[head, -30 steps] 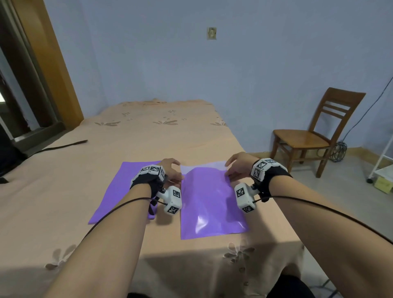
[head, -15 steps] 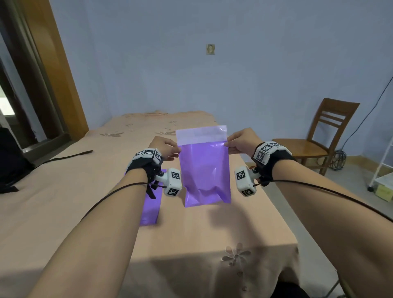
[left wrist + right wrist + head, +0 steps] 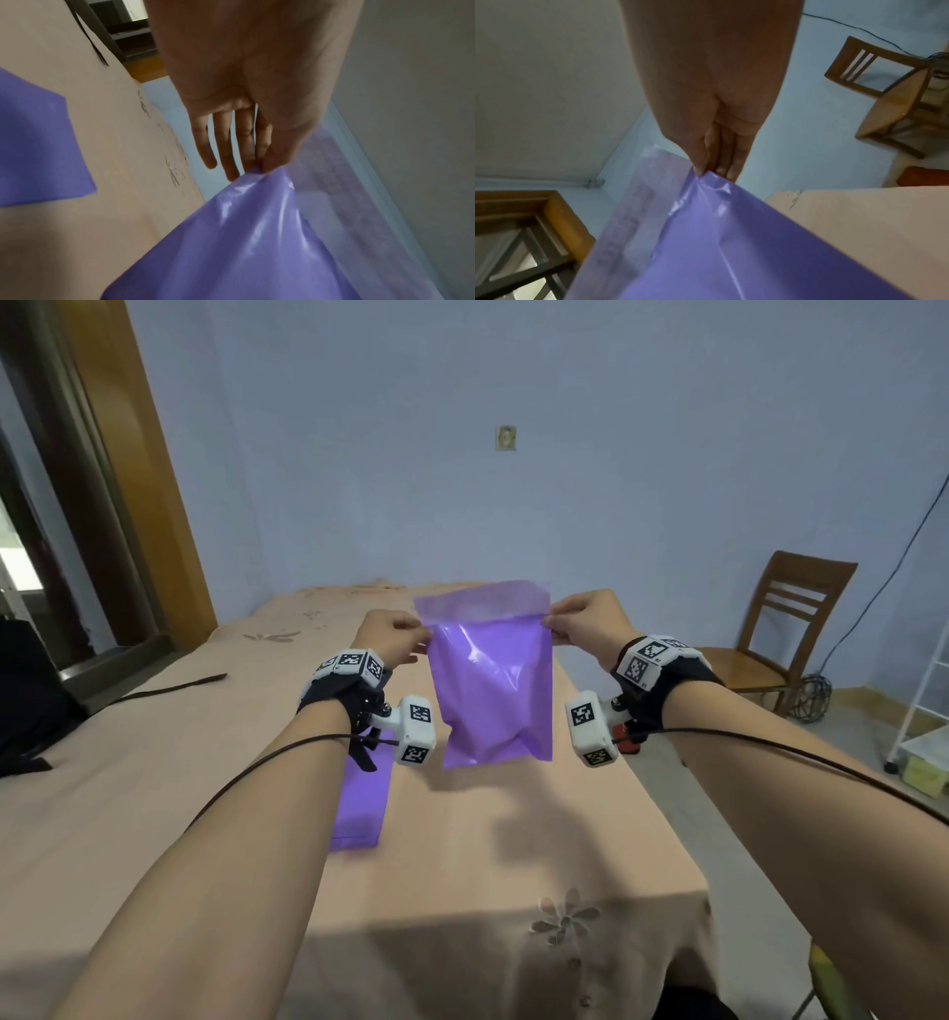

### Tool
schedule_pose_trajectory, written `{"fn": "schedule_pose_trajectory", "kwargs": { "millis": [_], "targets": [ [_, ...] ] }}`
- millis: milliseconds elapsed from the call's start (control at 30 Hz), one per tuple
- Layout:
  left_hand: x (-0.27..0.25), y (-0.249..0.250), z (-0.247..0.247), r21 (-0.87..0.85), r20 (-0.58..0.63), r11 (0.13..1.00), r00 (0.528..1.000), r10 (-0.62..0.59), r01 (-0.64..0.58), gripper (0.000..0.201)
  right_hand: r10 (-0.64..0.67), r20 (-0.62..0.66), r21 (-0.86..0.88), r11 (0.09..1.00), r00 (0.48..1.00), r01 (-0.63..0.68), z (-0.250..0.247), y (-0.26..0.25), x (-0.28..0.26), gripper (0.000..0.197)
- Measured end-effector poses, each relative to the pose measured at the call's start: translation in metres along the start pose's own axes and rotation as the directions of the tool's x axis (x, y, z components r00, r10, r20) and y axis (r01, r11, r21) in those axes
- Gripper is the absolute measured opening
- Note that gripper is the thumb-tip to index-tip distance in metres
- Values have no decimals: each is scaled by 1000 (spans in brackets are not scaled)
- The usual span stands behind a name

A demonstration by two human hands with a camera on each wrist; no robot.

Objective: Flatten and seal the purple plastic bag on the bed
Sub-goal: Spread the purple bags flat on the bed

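Note:
A purple plastic bag [image 3: 492, 685] hangs in the air above the bed [image 3: 513, 839], its paler top flap [image 3: 482, 600] standing up. My left hand [image 3: 405, 634] pinches the bag's upper left corner between thumb and forefinger; the other fingers [image 3: 226, 146] hang straight beside it. My right hand [image 3: 570, 621] pinches the upper right corner [image 3: 707, 176]. The bag's lower part bulges and is creased. The same bag [image 3: 244, 243] fills the lower part of the left wrist view and of the right wrist view [image 3: 731, 253].
A second purple bag [image 3: 362, 801] lies flat on the peach bedcover under my left wrist, also seen as a purple sheet [image 3: 38, 142]. A wooden chair [image 3: 780, 639] stands right of the bed, a white rack [image 3: 924, 711] farther right. A dark strap [image 3: 169, 688] lies on the left.
Both hands picked the bag up off the bed by its top corners and raised it higher. The flap now tilts back, and the second bag beneath is uncovered.

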State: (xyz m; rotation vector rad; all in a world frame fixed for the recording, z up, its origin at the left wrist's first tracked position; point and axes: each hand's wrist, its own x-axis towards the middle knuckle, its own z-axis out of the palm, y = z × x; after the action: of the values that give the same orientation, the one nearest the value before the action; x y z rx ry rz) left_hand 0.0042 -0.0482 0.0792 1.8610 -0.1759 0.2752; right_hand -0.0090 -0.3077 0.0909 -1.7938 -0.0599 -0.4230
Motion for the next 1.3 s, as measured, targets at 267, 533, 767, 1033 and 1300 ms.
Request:
{"fn": "schedule_pose_trajectory", "kwargs": {
  "millis": [267,533,767,1033,1300],
  "targets": [
    [-6,-8,0,8,-55,999,997,47,-47,23,-13,14,-5,1000,1000,13,3,12,-9,21],
    [-4,-1,1,-16,-49,996,995,85,-86,24,-38,46,18,999,998,37,4,1,-13,17],
    [-9,-8,0,-159,-2,987,1000,-13,13,23,24,43,69,997,999,-27,1,5,-20,9],
    [-15,-4,-11,-96,223,984,967,-127,151,12,100,130,93,989,986,-112,-11,0,-30,10],
    [-12,-13,-16,53,357,919,852,-383,391,28,327,223,-83,945,918,-316,-13,12,-34,21]
  ]
}}
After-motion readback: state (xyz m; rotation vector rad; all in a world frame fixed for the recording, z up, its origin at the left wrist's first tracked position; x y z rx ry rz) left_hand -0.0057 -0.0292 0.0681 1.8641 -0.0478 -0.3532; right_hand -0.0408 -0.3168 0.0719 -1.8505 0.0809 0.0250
